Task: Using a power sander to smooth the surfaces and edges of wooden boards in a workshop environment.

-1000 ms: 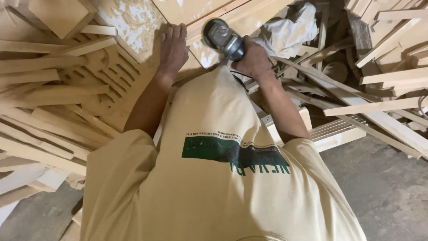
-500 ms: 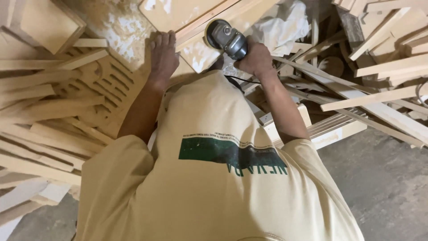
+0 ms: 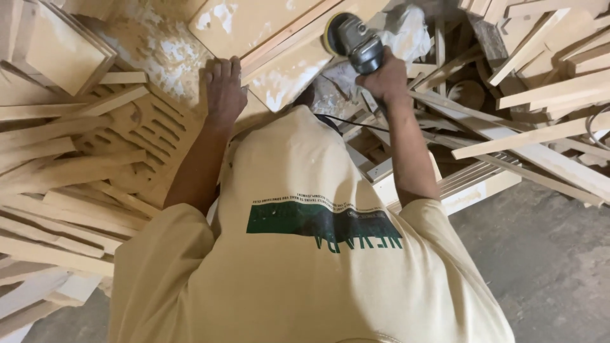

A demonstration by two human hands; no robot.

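My right hand (image 3: 384,77) grips a grey handheld power sander (image 3: 356,39), its round pad resting on the edge of a pale wooden panel (image 3: 270,28) in front of me. My left hand (image 3: 223,92) lies flat, fingers together, on the panel's near left edge and holds it down. The panel is dusted with light sawdust. A black cord (image 3: 356,124) runs from the sander back past my cream shirt.
Stacks of wooden slats and strips (image 3: 57,190) lie at the left, beside a carved slotted wooden piece (image 3: 149,136). More planks and boards (image 3: 540,127) pile up at the right. White crumpled cloth (image 3: 406,32) sits behind the sander. Grey concrete floor (image 3: 546,254) shows at lower right.
The sander with my right hand has shifted right and farther along the panel's edge. My left hand stays pressed on the panel, sliding slightly to the left in view.
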